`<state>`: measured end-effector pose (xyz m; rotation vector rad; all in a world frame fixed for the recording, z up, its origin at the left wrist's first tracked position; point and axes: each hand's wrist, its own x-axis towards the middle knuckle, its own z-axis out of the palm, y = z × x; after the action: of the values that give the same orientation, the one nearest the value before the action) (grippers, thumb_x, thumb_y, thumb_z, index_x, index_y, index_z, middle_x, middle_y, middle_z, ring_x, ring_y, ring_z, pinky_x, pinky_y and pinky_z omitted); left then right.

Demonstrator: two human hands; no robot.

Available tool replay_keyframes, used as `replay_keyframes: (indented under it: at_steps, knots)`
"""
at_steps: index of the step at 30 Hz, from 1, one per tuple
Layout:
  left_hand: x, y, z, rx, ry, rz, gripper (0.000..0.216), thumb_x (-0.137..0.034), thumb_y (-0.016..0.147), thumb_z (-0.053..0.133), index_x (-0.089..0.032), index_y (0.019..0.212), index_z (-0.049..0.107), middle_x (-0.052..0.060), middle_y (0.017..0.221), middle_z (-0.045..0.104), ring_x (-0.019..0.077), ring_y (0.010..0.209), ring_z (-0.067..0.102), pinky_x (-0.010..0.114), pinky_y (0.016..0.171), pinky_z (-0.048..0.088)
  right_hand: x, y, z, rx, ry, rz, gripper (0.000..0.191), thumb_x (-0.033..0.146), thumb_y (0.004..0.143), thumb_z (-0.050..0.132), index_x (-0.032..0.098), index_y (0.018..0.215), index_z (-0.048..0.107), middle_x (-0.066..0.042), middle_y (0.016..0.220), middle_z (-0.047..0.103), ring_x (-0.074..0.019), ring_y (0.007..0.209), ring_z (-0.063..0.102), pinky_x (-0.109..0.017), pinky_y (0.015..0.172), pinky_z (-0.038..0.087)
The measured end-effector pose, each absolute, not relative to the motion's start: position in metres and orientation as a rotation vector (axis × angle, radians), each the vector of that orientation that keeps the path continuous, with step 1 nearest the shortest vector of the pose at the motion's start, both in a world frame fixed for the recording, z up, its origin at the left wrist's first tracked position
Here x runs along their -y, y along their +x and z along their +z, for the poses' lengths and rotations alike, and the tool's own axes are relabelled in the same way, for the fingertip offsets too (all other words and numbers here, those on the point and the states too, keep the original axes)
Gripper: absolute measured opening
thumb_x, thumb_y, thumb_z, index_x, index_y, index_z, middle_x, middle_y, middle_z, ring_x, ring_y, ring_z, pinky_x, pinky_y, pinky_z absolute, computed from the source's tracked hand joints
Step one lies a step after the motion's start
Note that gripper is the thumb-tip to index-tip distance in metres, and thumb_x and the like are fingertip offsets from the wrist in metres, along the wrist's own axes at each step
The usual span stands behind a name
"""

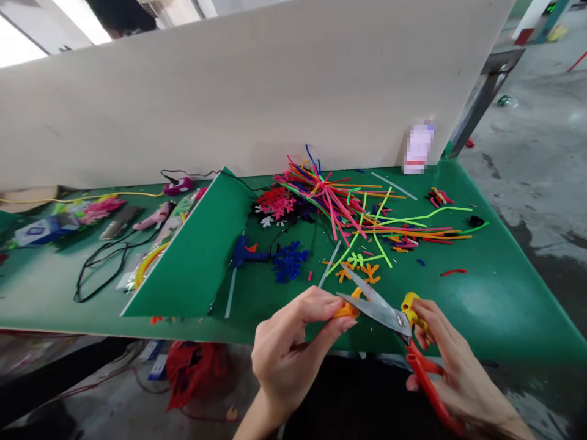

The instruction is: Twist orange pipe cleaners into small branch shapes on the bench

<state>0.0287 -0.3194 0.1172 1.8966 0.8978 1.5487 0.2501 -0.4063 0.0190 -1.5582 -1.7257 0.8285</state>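
Between the thumb and fingers of my left hand [298,348] is an orange pipe cleaner piece [349,307], partly hidden by the fingertips. My right hand [452,360] grips scissors [389,315] with one yellow and one red handle. The blades are parted and point left, their tips beside the orange piece. Just beyond the blades lie orange branched pipe cleaner pieces [370,274] and a light green one [356,260]. Farther back, a bundle of long pink, orange and green pipe cleaners [323,189] spreads over the green table [486,305].
A blue glue gun [245,252] lies beside dark blue branched pieces [290,261]. Left of it stands a green divider board [192,250]. Red and pink branched pieces [277,205] sit near the white partition [257,91]. A blurred upright card or phone [417,148] leans at the back right.
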Motion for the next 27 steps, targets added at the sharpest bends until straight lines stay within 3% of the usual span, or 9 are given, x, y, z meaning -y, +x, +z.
replay_keyframes:
  at_steps: [6, 11, 16, 21, 27]
  knots:
    - [0.322, 0.030, 0.123, -0.888, 1.970, 1.470, 0.019, 0.003, 0.073, 0.066, -0.015, 0.074, 0.060, -0.001, 0.068, 0.065, 0.0095, 0.060, 0.061, 0.021, 0.057, 0.053, 0.410, 0.248, 0.013, 1.812, -1.504, 0.853, 0.086, 0.040, 0.062, 0.073, 0.023, 0.138, 0.036, -0.014, 0.117, 0.057, -0.0266, 0.098, 0.062, -0.037, 0.079, 0.056]
    - [0.322, 0.024, 0.134, -1.003, 1.934, 1.214, 0.019, 0.000, 0.076, 0.063, -0.016, 0.067, 0.058, -0.003, 0.060, 0.063, 0.0083, 0.055, 0.059, 0.016, 0.050, 0.048, 0.416, 0.249, 0.009, 1.832, -1.540, 0.817, 0.083, 0.038, 0.061, 0.074, 0.021, 0.135, 0.040, -0.010, 0.102, 0.062, -0.0224, 0.083, 0.064, -0.035, 0.078, 0.056]
    - [0.317, 0.021, 0.141, -1.048, 1.770, 0.907, 0.015, -0.011, 0.074, 0.069, -0.018, 0.061, 0.064, -0.002, 0.055, 0.064, 0.0095, 0.044, 0.057, 0.018, 0.042, 0.046, 0.422, 0.242, 0.012, 1.765, -1.521, 0.873, 0.082, 0.029, 0.060, 0.075, 0.026, 0.133, 0.037, 0.000, 0.079, 0.059, -0.0164, 0.063, 0.060, -0.026, 0.056, 0.055]
    - [0.319, 0.031, 0.126, -1.256, 1.515, 1.162, 0.011, -0.014, 0.075, 0.067, -0.017, 0.064, 0.065, -0.001, 0.057, 0.066, 0.0086, 0.040, 0.056, 0.017, 0.040, 0.046, 0.416, 0.224, 0.030, 1.678, -1.424, 0.981, 0.071, 0.028, 0.065, 0.071, 0.025, 0.130, 0.041, 0.003, 0.067, 0.060, -0.0136, 0.052, 0.059, -0.022, 0.051, 0.054]
    - [0.336, 0.055, 0.103, -1.520, 1.436, 1.527, 0.006, -0.014, 0.079, 0.065, -0.018, 0.075, 0.065, -0.003, 0.066, 0.065, 0.0086, 0.054, 0.059, 0.015, 0.049, 0.049, 0.423, 0.210, 0.034, 1.614, -1.505, 1.030, 0.053, 0.036, 0.074, 0.064, 0.026, 0.125, 0.051, 0.003, 0.060, 0.060, -0.0122, 0.046, 0.057, -0.020, 0.044, 0.053]
